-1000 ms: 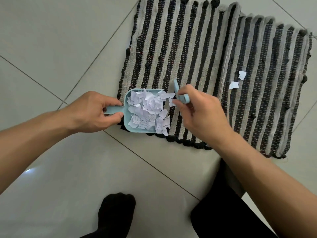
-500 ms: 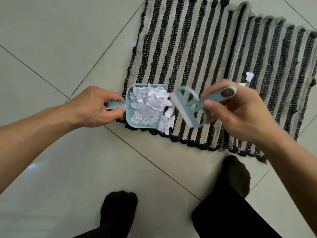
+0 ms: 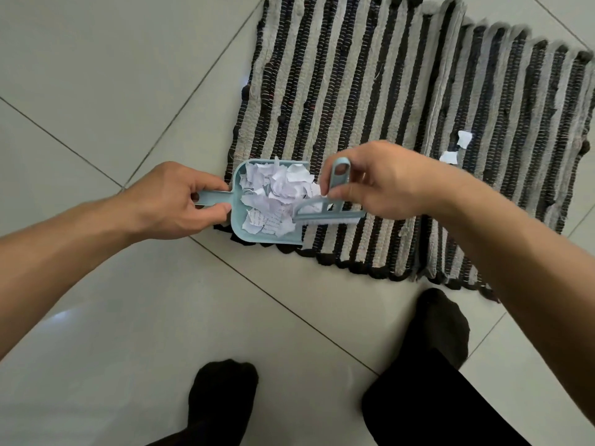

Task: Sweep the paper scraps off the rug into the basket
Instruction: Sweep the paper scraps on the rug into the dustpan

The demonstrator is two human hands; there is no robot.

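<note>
Mid-sweep: left hand (image 3: 174, 201) gripping loaded dustpan (image 3: 240, 220), right hand (image 3: 386, 181) pinching brush (image 3: 325, 214). Probably chasing those two scraps (image 3: 449, 157) next.

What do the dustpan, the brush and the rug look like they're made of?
Dustpan: light blue plastic, probably; smooth, matte, moulded in one piece.
Brush: same-looking plastic, with white bristles, likely synthetic.
Rug: woven cloth, perhaps cotton rag; coarse ribbed stripes, frayed threads at the edge.
</note>
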